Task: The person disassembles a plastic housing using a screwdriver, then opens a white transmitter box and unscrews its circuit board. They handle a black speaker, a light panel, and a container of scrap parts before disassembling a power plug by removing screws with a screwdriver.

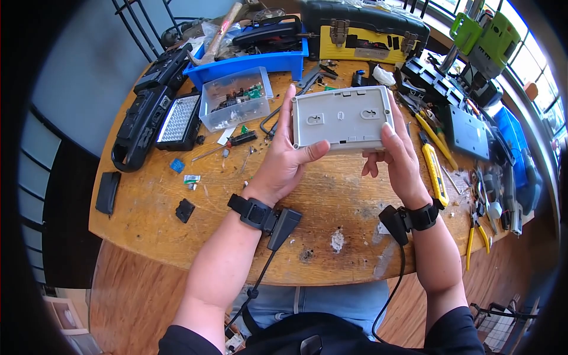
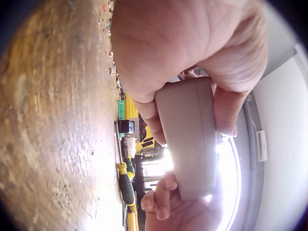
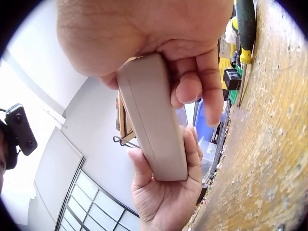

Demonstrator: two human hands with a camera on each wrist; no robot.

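Observation:
A flat, light grey plastic case [image 1: 341, 127] is held up over the workbench between both hands. Its back, with two keyhole-shaped hanging slots and a small round mark, faces the head camera. My left hand [image 1: 278, 163] grips the left end, thumb lying over the lower corner. At the right end my right hand [image 1: 402, 154] pinches the case, thumb on the back face, with some fingers curled loosely below. A thin seam runs along the case's side [image 2: 187, 139] in the left wrist view. The right wrist view shows the same long edge [image 3: 153, 125]; the front face is hidden.
Behind the case stand a blue bin [image 1: 248, 65], a clear parts box [image 1: 236, 100] and a black-and-yellow toolbox [image 1: 367, 35]. A yellow utility knife [image 1: 435, 174] and pliers [image 1: 475, 234] lie on the right. A screwdriver [image 1: 239, 139] and small scraps lie on the left.

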